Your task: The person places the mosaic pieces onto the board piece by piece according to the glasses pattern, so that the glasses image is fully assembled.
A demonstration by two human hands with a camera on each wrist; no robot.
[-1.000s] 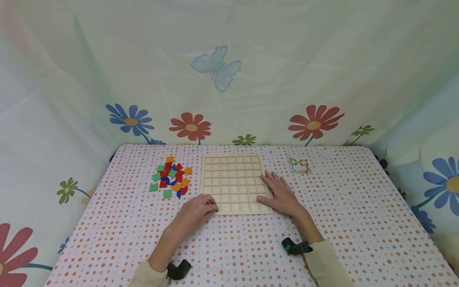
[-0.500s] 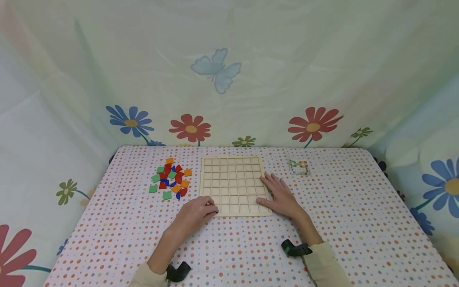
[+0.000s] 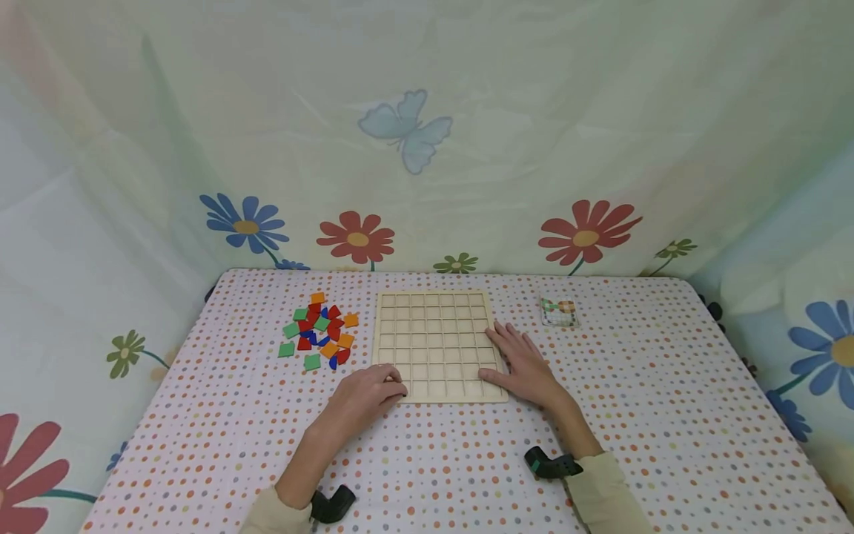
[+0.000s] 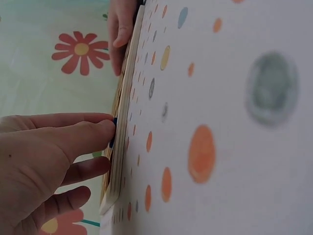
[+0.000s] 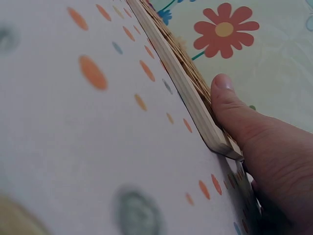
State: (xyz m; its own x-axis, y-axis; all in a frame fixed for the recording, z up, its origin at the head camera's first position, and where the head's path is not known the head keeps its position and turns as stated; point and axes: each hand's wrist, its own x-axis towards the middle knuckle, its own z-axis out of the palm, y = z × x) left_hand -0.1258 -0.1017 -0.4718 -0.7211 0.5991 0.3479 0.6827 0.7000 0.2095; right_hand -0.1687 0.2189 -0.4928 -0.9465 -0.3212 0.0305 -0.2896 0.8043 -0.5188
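A pale wooden grid board (image 3: 436, 322) lies flat at the middle of the table, divided into rows of square cells. At its near left corner my left hand (image 3: 363, 397) pinches a small dark blue tile (image 4: 114, 131) between thumb and fingertip, right at the board's surface. The tile's shape is mostly hidden by the fingers. My right hand (image 3: 523, 367) rests with spread, straight fingers along the board's right edge, the thumb lying over the near cells. In the right wrist view that thumb (image 5: 230, 105) lies over the board's rim.
Left of the board lies a loose pile of coloured tiles (image 3: 322, 324) in red, green, orange and blue, some overlapping. A small clear packet (image 3: 558, 311) with a printed pattern sits at the back right. A dotted cloth (image 3: 440, 467) covers the table, and a floral curtain hangs behind.
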